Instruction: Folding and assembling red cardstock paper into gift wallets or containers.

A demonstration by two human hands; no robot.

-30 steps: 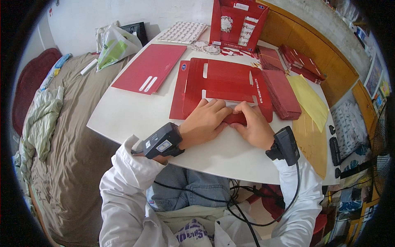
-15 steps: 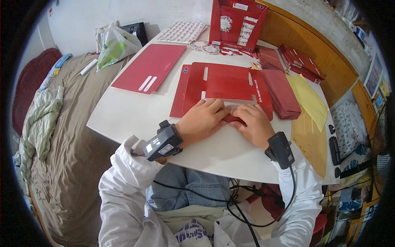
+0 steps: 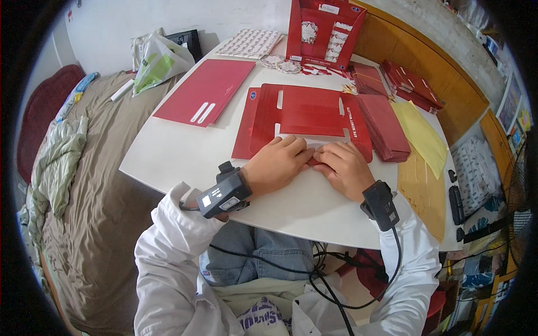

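Centrally in the frame, both hands press down side by side on the near edge of a flat red cardboard box blank (image 3: 305, 115) that lies on the white table (image 3: 168, 162). The left hand (image 3: 278, 163) is palm down with its fingers bent and closed together, knuckles up, fingertips on a narrow red flap at the blank's near edge. The right hand (image 3: 344, 168) mirrors it just to the right, fingers curled flat onto the same flap; the two hands' fingertips nearly meet. Whether either hand pinches the card or only presses on it cannot be told. Each wrist carries a black strapped device, the left one (image 3: 223, 192) with a pale label, the right one (image 3: 381, 204) with a cable running down toward the lap.

Just right of the blank lies a stack of red flat packs (image 3: 386, 126), and beyond it, toward the right edge of the table, a yellow sheet (image 3: 420, 134). In the upper middle stands an open red display carton (image 3: 325, 28), with more red stacks (image 3: 406, 81) to its right. A separate flat red sheet (image 3: 204, 92) lies at the upper left of the table, well apart from the hands, and a pale plastic bag (image 3: 157, 61) sits beyond it. Left of the table, a bed with a brown cover (image 3: 89, 185) fills the frame's left side.
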